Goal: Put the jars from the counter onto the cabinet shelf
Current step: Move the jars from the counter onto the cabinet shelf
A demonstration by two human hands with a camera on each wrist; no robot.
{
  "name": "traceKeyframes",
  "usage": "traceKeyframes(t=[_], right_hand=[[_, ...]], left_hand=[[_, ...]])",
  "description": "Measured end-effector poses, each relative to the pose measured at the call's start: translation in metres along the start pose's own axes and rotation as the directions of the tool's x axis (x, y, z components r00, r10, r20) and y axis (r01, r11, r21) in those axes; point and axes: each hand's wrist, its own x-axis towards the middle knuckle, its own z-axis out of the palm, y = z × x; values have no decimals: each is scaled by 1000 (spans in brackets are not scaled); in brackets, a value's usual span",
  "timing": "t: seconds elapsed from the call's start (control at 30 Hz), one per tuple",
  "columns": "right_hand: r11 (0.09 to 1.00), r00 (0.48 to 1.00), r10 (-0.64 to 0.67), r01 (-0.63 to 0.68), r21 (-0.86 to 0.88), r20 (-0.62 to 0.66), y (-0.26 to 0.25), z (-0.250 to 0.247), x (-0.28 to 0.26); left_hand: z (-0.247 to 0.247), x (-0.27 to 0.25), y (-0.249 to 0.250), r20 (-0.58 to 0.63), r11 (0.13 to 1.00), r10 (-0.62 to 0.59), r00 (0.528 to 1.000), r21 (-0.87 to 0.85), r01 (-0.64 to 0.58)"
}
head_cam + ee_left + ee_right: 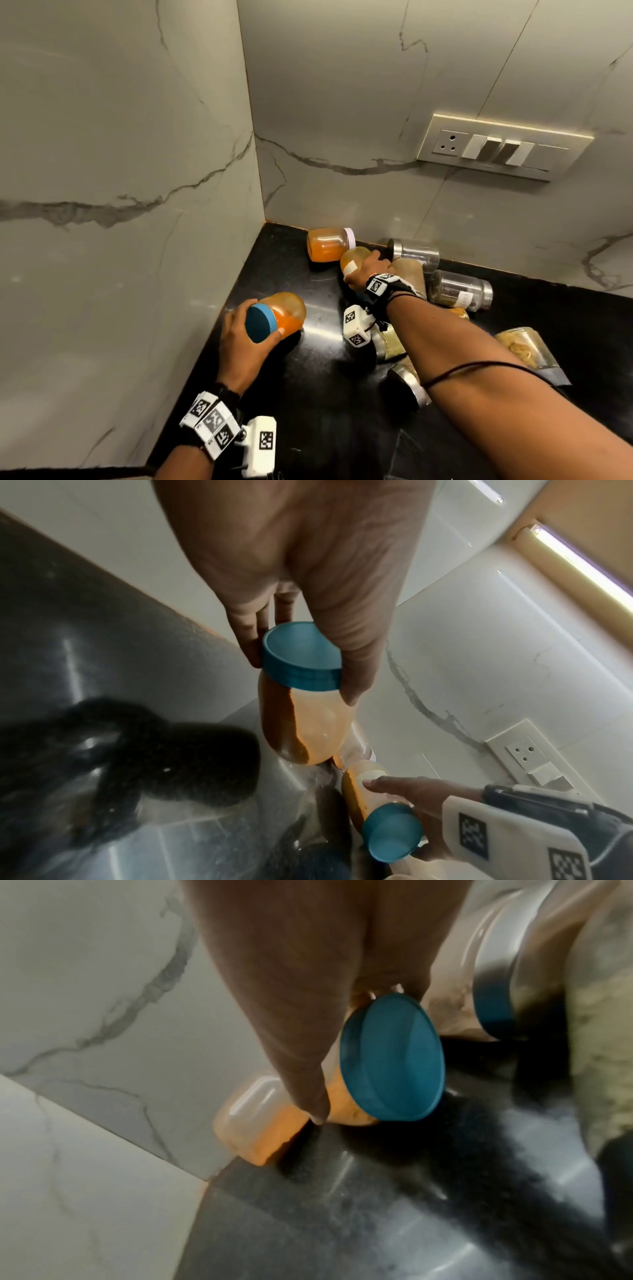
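Observation:
My left hand [255, 320] grips a jar of orange powder [289, 313] near its blue lid [301, 656] and holds it tilted just above the black counter [308, 394], near the left wall. Farther back, my right hand [364, 265] is curled round a second orange jar [354, 257] lying on its side; its blue lid [390, 1058] faces the right wrist camera. A third orange jar [327, 244] with a pale lid lies in the corner behind it. No cabinet shelf is in view.
Several more jars lie jumbled to the right: a clear one with a steel lid [416, 253], another clear one [460, 291], and a yellowish one [525, 346]. Marble walls close the corner. A switch plate [503, 147] sits on the back wall.

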Motion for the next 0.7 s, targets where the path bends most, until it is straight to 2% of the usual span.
traceKeyframes(t=[0.13,0.23,0.33,0.5,0.7], right_hand=[[991,996,-76,71,115,40,-4,-18,-8],[953,974,-224,217,212,12,5,-33,-40],[900,931,-364,356,250,-17,25,-44,-88],[857,849,-515,513,45,119,69,-51,-164],[713,768,-598,640,-286,228,100,-17,-196]], left_hand=[[-9,-7,-2,-13,1000,-2,1000,-8,2],[-12,-17,-1,-33,1000,6,999,-16,-6],[-9,-31,8,-39,999,42,998,-13,-43],[-2,-60,22,-3,995,90,996,52,-90],[8,-96,28,52,968,122,991,214,-131]])
